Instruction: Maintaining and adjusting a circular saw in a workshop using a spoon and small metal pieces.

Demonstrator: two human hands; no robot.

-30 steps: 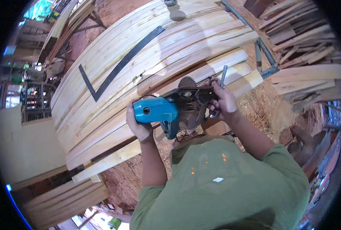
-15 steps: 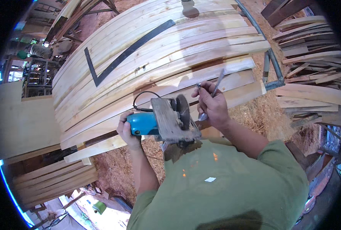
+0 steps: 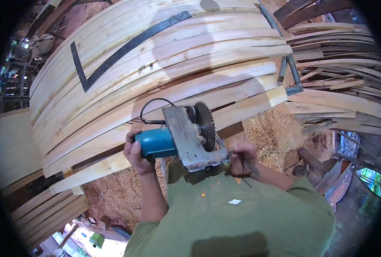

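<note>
My left hand (image 3: 139,153) is wrapped round the blue motor housing of a circular saw (image 3: 157,142). The saw is turned over, with its worn metal base plate (image 3: 184,136) facing up and its toothed blade (image 3: 205,125) exposed. Close against my body, my right hand (image 3: 242,158) is curled beside the lower right corner of the base plate. A thin metal tool (image 3: 247,177) sticks out below its fingers, blurred, so its kind is unclear. Whether those fingers touch the saw, I cannot tell.
Long pale planks (image 3: 156,81) lie side by side before me, with a black steel square (image 3: 126,53) on top. More boards (image 3: 340,64) are stacked at right, near a metal frame (image 3: 295,81). Wood shavings (image 3: 113,199) cover the ground. The saw's black cord (image 3: 149,105) loops over the planks.
My right hand has come down from beyond the blade to the base plate's near corner. The small bolt-like piece at its fingertips no longer shows. The saw stays in my left hand.
</note>
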